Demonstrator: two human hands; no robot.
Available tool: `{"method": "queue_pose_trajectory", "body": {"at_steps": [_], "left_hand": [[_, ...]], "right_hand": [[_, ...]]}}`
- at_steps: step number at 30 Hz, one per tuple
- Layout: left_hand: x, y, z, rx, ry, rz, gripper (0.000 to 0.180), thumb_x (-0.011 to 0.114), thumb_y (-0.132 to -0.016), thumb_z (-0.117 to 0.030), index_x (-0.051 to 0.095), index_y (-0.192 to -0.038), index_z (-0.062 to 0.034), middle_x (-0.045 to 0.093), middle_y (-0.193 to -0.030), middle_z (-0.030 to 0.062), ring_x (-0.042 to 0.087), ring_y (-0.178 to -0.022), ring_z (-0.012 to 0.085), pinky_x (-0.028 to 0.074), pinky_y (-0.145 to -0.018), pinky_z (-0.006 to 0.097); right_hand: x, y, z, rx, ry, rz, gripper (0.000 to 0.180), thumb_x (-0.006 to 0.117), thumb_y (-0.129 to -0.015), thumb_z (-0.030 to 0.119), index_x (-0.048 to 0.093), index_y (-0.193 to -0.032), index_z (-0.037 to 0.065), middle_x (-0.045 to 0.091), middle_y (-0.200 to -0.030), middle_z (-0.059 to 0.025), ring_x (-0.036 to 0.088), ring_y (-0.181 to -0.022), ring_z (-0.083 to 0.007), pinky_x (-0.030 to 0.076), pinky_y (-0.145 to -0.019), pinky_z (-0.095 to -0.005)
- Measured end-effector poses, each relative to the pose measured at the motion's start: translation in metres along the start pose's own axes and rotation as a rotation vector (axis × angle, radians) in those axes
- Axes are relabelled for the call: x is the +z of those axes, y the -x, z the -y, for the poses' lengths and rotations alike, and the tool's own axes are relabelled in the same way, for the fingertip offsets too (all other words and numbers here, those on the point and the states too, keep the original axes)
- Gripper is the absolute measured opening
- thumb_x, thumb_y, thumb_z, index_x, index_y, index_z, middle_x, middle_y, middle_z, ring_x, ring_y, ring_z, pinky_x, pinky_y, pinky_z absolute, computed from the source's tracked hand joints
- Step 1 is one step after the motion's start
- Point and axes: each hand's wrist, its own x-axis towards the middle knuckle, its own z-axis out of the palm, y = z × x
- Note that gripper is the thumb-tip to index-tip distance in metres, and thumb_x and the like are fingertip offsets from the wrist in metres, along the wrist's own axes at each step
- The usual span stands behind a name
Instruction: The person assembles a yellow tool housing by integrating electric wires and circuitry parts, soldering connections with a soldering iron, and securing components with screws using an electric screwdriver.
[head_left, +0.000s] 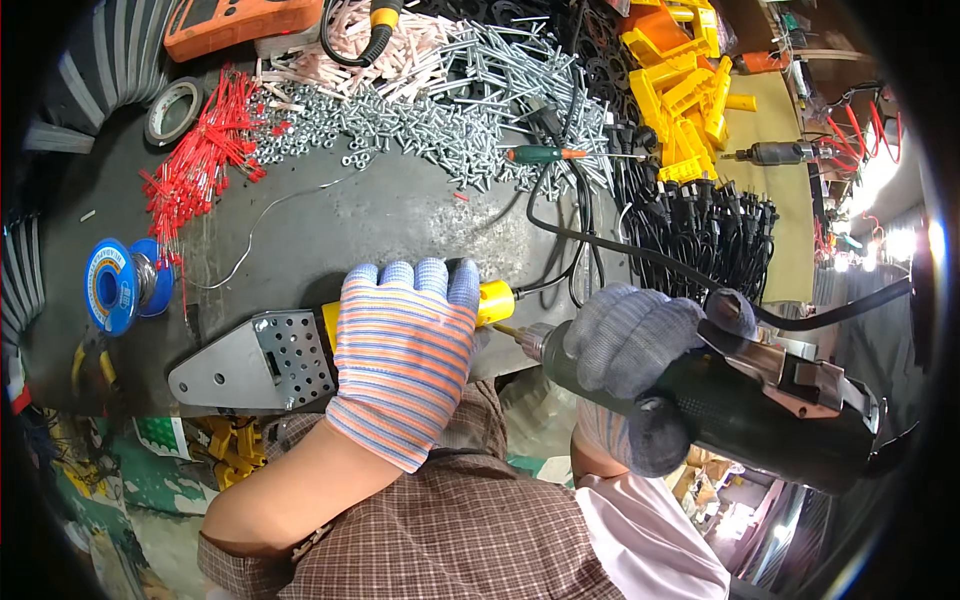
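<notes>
Gripped in my right hand (640, 360) is a black power driver (760, 400), the gloved fingers wrapped fully around its body; its bit (512, 331) points left and meets the yellow end (495, 302) of the part I hold down on the bench (400, 215). My left hand (405, 355), in a striped glove, lies flat and closed over that part, pressing it to the near edge of the bench. From under the glove a grey perforated metal plate (255, 362) sticks out to the left, tapering to a rounded tip.

A black cable (640, 258) runs from the driver's side up across the bench. Behind it lies a broad heap of silver screws (450, 110), with a green-handled screwdriver (545, 154) on top. Red wire pieces (200, 150) are scattered to the left of the screws, and below them stands a blue spool (115, 285). A roll of tape (172, 110) sits near the far left corner. Yellow plastic parts (680, 85) are piled at the far right, with a bundle of black plugs (705, 225) just in front of them. An orange meter (240, 20) rests at the far edge.
</notes>
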Motion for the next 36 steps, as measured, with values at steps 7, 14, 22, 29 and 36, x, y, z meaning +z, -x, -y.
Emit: {"method": "queue_pose_trajectory", "body": {"at_steps": [7,14,22,29,36], "left_hand": [[-0.003,-0.002,-0.001,-0.012,0.030,0.001,0.051,0.072,-0.071,-0.030,0.061,-0.116,-0.0095,0.060,-0.094,0.0084,0.058,-0.086,0.0250,0.041,-0.076,0.041],[-0.001,-0.004,-0.002,-0.052,0.022,0.050,0.052,0.071,-0.072,-0.031,0.061,-0.118,-0.0090,0.061,-0.098,0.0093,0.058,-0.090,0.0254,0.041,-0.080,0.042],[0.002,0.002,-0.002,-0.021,-0.033,0.002,0.053,0.067,-0.073,-0.028,0.060,-0.122,-0.0102,0.061,-0.105,0.0100,0.058,-0.096,0.0261,0.041,-0.086,0.043],[-0.012,0.011,0.004,0.154,0.382,-0.482,0.038,0.063,-0.074,-0.025,0.060,-0.110,-0.0128,0.058,-0.104,0.0083,0.055,-0.107,0.0309,0.038,-0.100,0.049],[0.009,0.101,0.045,0.255,0.330,-0.436,0.038,0.070,-0.072,-0.035,0.061,-0.103,-0.0143,0.058,-0.109,0.0030,0.055,-0.109,0.0261,0.045,-0.092,0.047]], "right_hand": [[-0.004,0.015,0.012,0.200,0.091,0.045,0.027,0.073,-0.084,0.026,0.062,-0.083,0.002,0.063,-0.079,-0.0129,0.062,-0.078,-0.0328,0.052,-0.078,-0.0440],[0.033,0.012,0.018,0.255,-0.012,-0.268,0.027,0.076,-0.082,0.022,0.061,-0.087,0.001,0.064,-0.081,-0.0166,0.062,-0.078,-0.0320,0.053,-0.075,-0.0481],[0.003,0.003,0.017,0.734,-0.399,0.007,0.039,0.059,-0.086,0.033,0.061,-0.098,-0.004,0.063,-0.088,-0.0211,0.060,-0.090,-0.0313,0.047,-0.089,-0.0416],[0.049,-0.035,0.023,-0.107,-0.259,-0.301,0.069,0.067,-0.084,0.024,0.034,-0.142,0.009,0.056,-0.083,-0.0016,0.050,-0.061,-0.0158,0.041,-0.054,-0.0320],[0.098,-0.073,0.015,0.067,-0.272,-0.327,0.054,0.068,-0.085,0.028,0.047,-0.125,-0.002,0.049,-0.059,0.0032,0.052,-0.051,-0.0173,0.047,-0.056,-0.0338]]}}
